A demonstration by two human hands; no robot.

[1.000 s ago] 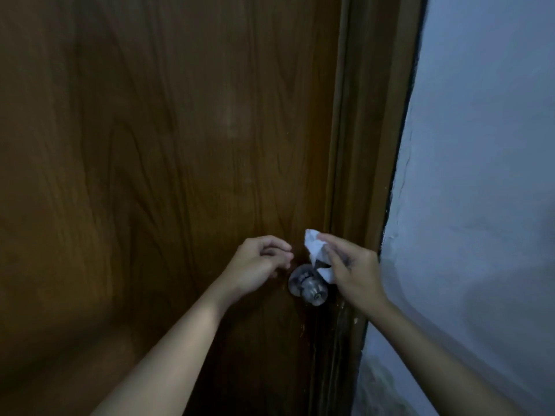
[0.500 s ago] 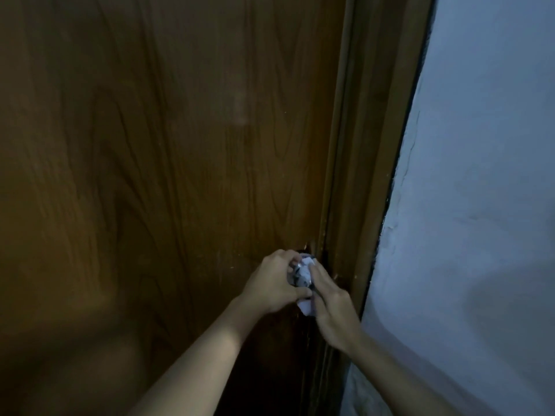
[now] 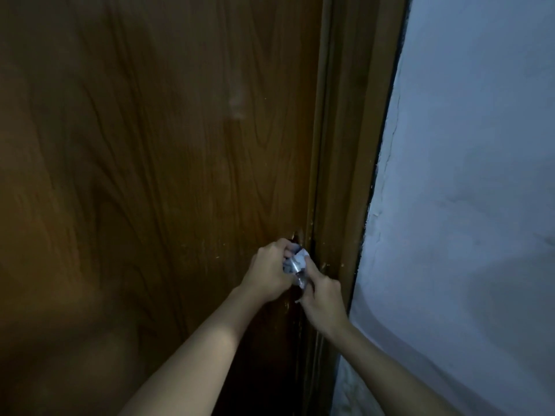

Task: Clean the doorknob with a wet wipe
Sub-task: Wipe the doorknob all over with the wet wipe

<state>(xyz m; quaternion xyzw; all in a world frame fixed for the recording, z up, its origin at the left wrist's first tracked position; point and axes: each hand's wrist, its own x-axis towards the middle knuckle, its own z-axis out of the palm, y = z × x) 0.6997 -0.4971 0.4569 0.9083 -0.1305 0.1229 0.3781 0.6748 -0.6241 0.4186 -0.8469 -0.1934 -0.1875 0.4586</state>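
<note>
My left hand [image 3: 267,273] is curled around the left side of the doorknob [image 3: 295,267], which sits at the right edge of the wooden door [image 3: 150,175], just beside the door frame [image 3: 339,175]. My right hand [image 3: 322,295] comes in from the right and pinches the wet wipe [image 3: 299,259], bunched white against the knob's near face. Only a sliver of metal shows between my two grips, so I cannot tell how much of the knob the wipe really covers.

The risk I see is a patchy clean: with my left fingers wrapped around the knob, the part under them stays untouched unless I shift that grip. The wipe is crumpled small, so it could slip out of my pinch or rub with just one corner. If I twist hard, the latch may turn and the door swing, and my right knuckles are close to the frame.
</note>
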